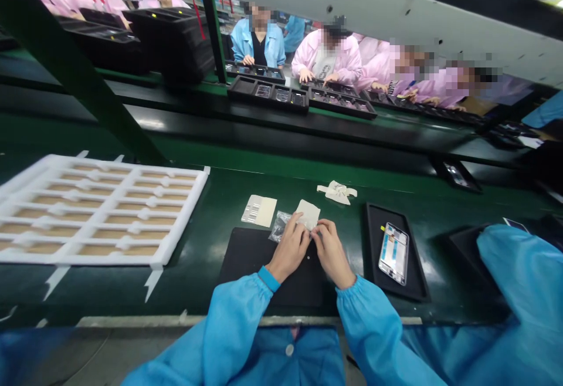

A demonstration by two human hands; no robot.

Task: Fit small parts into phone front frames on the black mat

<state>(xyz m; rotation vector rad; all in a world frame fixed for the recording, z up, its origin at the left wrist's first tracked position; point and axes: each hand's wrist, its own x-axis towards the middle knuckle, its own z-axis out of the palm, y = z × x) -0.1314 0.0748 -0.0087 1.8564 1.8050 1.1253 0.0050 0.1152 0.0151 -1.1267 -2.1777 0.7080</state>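
Note:
Both my hands meet over a black mat (246,251) on the green bench. My left hand (290,247) and my right hand (329,252) have their fingers pinched together on a small white sheet (308,213) that sticks up between them. A clear plastic wrapper (278,226) lies just left of my left hand. A white sheet carrying small parts (258,210) rests farther left. Crumpled white backing paper (337,192) lies beyond my hands. A phone frame (393,252) sits in a black tray (378,222) to the right of my right hand.
A white foam tray (26,175) with several slots lies at the left. Beyond it runs a green conveyor (264,163) with black trays (268,94), where several people in pink and blue coats work. A blue sleeve of another person (523,274) is at the right.

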